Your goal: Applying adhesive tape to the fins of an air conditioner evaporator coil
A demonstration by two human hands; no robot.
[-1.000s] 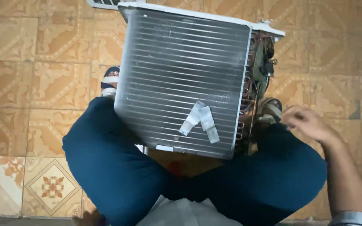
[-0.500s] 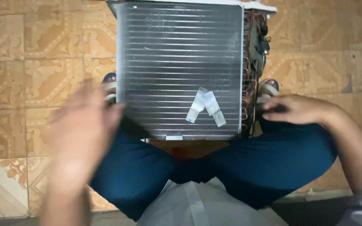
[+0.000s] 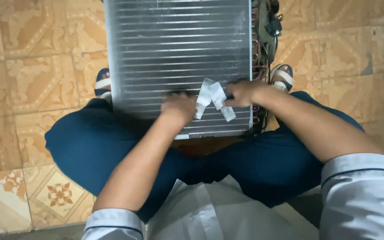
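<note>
**Both hands meet on taped fin coil**

Two strips of white tape (image 3: 212, 98), crossed in a loose V, sit low on the face of a finned metal coil (image 3: 178, 49) that fills the upper centre of the frame and stands between the seated person's knees. The right hand (image 3: 245, 92) rests at the right edge of the tape, fingers curled and touching the strip; whether they pinch it cannot be told from this angle. The left hand (image 3: 179, 106) lies just left of the tape, knuckles up and fingers bent against the fins, with nothing visibly gripped. Copper tubing and wiring (image 3: 265, 40) run down the coil's right side. Dark blue trousers (image 3: 90, 151) spread to both sides below the coil, with a sandalled foot (image 3: 103, 82) at its left edge and another (image 3: 283, 75) at its right. Pale grey sleeve cuffs (image 3: 361, 166) show at the bottom of the frame, over a patterned tan tile floor (image 3: 32, 53).
</note>
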